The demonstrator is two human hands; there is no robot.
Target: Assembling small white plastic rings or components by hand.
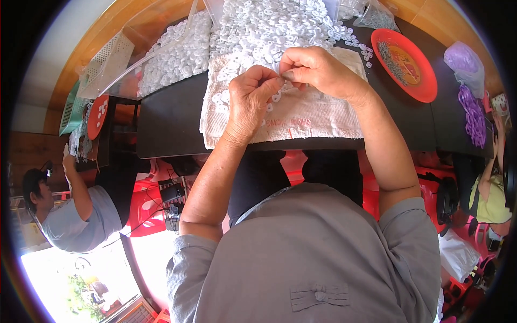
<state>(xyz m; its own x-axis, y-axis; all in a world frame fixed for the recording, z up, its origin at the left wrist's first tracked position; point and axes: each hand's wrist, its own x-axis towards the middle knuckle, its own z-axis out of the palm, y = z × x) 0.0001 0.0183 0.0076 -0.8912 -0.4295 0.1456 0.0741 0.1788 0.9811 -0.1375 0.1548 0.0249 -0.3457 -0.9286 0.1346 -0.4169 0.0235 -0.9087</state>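
Observation:
My left hand and my right hand meet fingertip to fingertip above a cream towel on the dark table. Both are closed in a pinch. Whatever sits between the fingertips is too small and covered to make out. Beyond them lies a large heap of small white plastic ring-like pieces, spilling onto the towel's far part. A few loose white pieces rest on the towel beside and beneath my left hand.
A clear bin of white pieces stands left of the heap. To the right, a red plate holds small grey metal pieces, and purple strips lie beyond it. Co-workers sit at far left and far right.

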